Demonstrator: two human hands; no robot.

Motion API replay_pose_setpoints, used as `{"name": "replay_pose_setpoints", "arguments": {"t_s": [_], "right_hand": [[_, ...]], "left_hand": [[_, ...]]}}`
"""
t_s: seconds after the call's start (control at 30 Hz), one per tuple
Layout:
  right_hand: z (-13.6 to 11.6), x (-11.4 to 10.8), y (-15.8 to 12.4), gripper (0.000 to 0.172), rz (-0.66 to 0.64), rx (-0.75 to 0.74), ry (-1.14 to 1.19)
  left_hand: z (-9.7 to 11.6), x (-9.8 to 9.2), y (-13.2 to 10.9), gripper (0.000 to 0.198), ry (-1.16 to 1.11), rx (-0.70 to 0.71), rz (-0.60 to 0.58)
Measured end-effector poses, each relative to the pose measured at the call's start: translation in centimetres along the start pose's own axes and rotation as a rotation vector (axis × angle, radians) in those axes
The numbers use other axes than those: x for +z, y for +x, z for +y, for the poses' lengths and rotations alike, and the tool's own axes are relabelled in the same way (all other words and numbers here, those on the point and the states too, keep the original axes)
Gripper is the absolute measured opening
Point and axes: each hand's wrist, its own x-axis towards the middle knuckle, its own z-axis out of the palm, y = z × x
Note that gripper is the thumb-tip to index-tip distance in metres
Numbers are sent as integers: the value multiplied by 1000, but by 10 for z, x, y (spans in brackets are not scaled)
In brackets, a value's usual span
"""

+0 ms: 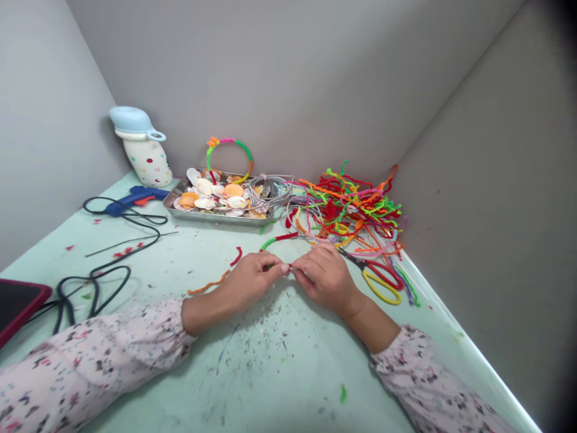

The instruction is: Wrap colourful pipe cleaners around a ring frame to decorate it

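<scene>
My left hand (250,279) and my right hand (322,273) meet at the fingertips in the middle of the pale green table (270,367), both pinched on a thin wire ring (300,219) partly wrapped in green and red pipe cleaner (278,239). The ring arcs away from my fingers toward the pile of coloured pipe cleaners (354,207). Just right of my right hand lie scissors (381,282) with yellow and red handles. What exactly sits between the fingertips is too small to see.
A metal tray (180,210) of seashells stands at the back with a wrapped ring (229,157) leaning behind it and bare wire rings (270,189). A blue glue gun (133,198) with black cable (97,273), a spotted bottle (144,150), a red-edged tablet (18,304), cut scraps.
</scene>
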Motion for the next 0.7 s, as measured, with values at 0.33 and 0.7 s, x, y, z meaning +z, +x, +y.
{"name": "replay_pose_setpoints", "arguments": {"t_s": [0.33,0.7], "right_hand": [[-3,-3,2,14,31,78,134],[-3,3,2,11,11,86,111]], "left_hand": [[2,-1,1,28,-144,-135,2],[2,0,0,25,-187,-179,-11]]}}
